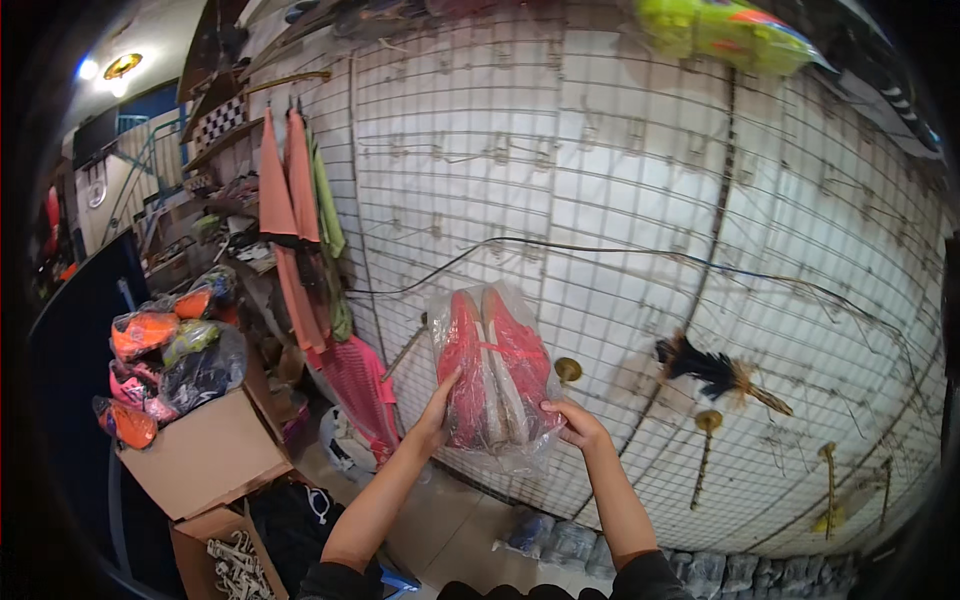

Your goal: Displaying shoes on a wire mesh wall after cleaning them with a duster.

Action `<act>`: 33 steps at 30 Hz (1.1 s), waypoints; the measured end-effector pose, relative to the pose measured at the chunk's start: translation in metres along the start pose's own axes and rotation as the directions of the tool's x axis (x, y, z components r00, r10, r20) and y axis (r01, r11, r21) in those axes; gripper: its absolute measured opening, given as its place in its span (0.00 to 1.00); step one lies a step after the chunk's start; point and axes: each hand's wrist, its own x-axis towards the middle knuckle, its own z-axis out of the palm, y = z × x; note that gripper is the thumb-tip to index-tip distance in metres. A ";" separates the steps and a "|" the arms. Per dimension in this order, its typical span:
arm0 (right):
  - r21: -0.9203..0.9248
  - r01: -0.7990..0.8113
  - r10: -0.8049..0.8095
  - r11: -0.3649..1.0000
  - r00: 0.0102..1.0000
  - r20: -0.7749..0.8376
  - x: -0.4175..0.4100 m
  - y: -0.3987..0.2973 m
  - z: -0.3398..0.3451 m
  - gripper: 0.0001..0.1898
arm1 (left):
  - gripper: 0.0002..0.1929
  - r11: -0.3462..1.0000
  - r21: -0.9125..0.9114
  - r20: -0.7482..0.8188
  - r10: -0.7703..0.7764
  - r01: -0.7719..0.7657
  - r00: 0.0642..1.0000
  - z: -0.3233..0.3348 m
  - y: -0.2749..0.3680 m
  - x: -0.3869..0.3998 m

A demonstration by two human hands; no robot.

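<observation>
A pair of pink-red shoes in a clear plastic bag [516, 360] is held up before a wire grid wall. My left hand [439, 409] grips the bag's left side, with the thumb on top. On the lower right side, my right hand [576, 421] grips the same bag. The shoes lie side by side, their pale soles turned to each other. Parts of my fingers are hidden behind the bag.
A cardboard box [206, 450] at the left bears bagged shoes [145, 335]; below it is a box of white hangers [238, 562]. Salmon garments [279, 202] hang beside the grid wall [637, 195]. A feather duster [712, 371] is on the grid. Bagged items [574, 544] line its foot.
</observation>
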 end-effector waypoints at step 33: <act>-0.540 -0.281 -0.209 0.793 0.707 -0.675 -0.318 -0.046 -0.087 0.20 | 0.25 0.884 0.112 0.414 -0.457 0.454 0.787 0.176 -0.203 -0.019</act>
